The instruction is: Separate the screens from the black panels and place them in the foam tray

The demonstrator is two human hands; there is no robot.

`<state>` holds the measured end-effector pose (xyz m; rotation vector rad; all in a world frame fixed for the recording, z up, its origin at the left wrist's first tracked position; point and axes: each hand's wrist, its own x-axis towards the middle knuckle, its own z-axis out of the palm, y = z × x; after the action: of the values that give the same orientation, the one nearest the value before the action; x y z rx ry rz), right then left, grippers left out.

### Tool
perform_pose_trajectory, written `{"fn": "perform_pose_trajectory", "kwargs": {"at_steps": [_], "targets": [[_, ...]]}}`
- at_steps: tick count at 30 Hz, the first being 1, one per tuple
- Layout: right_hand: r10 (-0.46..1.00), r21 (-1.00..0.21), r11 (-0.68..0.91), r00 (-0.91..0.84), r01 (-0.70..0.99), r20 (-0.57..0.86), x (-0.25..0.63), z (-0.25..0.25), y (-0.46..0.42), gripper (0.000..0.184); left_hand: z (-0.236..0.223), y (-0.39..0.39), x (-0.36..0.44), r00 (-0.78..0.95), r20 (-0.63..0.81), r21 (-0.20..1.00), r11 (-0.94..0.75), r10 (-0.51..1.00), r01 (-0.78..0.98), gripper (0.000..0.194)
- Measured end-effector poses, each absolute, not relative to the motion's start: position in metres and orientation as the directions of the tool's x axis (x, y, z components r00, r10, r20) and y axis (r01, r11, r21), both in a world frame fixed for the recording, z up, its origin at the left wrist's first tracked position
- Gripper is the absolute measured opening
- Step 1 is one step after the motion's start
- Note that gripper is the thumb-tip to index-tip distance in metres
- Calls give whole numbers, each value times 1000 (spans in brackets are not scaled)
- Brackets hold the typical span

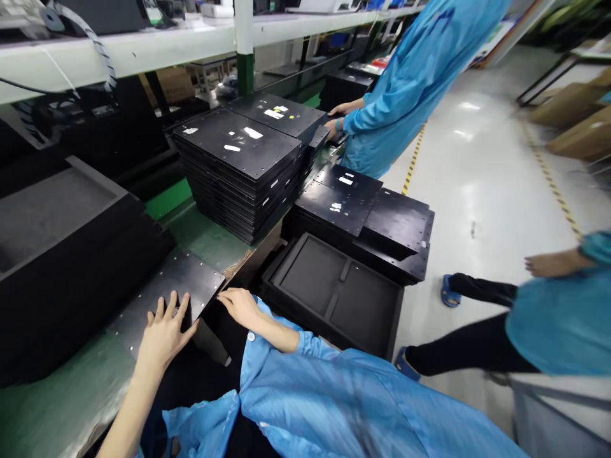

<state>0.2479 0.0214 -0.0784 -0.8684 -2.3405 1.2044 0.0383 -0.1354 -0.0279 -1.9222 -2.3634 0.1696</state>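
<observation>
Lower left of frame, our left hand [165, 332] is splayed on a thin black rectangular panel [165, 280], gripping nothing; our right hand [241, 307] half-curls at its edge, can't tell if pinching. Lopsided pressing could tip it off the green-topped bench [193, 228].

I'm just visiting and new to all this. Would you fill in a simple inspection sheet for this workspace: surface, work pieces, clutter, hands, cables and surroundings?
Surface: green bench, partly covered.
Work pieces: one black panel under the hands; a tall stack of black panels beyond it; a lower stack to the right, behind a black tray.
Clutter: white label-like scraps on the stacks; assorted items on the shelf.
Hands: left hand spread on the panel; right hand at its edge, grip unclear.
Cables: one wrapped cable hanging at the shelf.
Surroundings: a co-worker at the bench; another person on the floor, right.
</observation>
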Motion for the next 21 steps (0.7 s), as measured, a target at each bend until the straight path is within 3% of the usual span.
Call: {"fn": "perform_pose_trajectory", "kwargs": {"at_steps": [3,5,7,10,14,17,21], "targets": [[649,-983,8,-748,186,-136,243,-94,29,38,-25,-139,35,-242,-7,-88,241,970,967,77],[599,-956,-272,-758,110,-258,239,-103,31,50,-20,-139,29,-272,16,-6,272,962,962,75],[569,-904,-424,-760,57,-315,235,-109,30,58,-13,-133,18,-332,42,59,329,942,942,73],[574,-892,-452,-758,20,-308,231,-109,29,58,-6,-104,-2,-482,102,89,474,870,876,80],[626,-941,-337,-749,-11,-216,228,-105,29,57,-12,-51,-16,-628,121,167,608,769,776,84],[645,-954,-299,-744,-37,-173,231,-106,29,58,-19,-33,-12,-647,164,172,624,745,762,82],[636,-934,-357,-738,-22,-225,242,-109,24,64,-21,-37,-5,-611,168,170,588,773,791,78]]}}
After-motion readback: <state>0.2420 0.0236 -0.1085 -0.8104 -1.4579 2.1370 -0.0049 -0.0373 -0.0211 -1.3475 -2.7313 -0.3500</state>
